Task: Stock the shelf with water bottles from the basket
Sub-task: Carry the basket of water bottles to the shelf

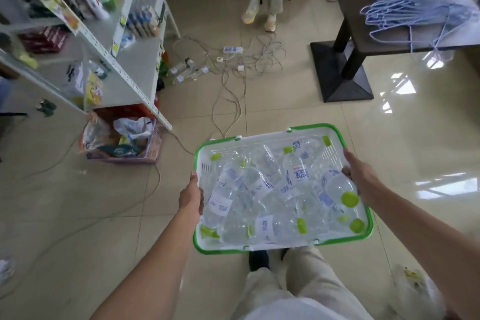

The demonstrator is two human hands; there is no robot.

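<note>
Basket [370, 225] first: it sits at 5 o'clock in my view, white with a green rim, carried level above the floor in front of the person's knees. Left hand [191, 196] is clamped on the left short side, and its fingertips are hidden behind the wall. Right hand [359, 176] grips the right short side, with the thumb hooked over the rim and the fingers underneath. Neither hand has a bottle in it. Water bottles [296, 171] with green caps lie loose and crisscrossed inside, filling the bottom.

I judge the step in hand to be carrying the load over to the shelf [135, 70], which stands at 10 o'clock, well apart from the basket. Nothing from the basket is stocked yet, as far as I can see.

To do this well I would keep both grips firm and the basket flat, since the bottles are free to roll toward a low side. I would swing toward 10 o'clock and watch the feet, because cables [233, 65] trail across the tiles from 12 o'clock. One runs close to the basket's far edge. A purple crate [122, 143] sits at the shelf's foot at 9 o'clock, so I would set the basket down beside it, not against it.
</note>
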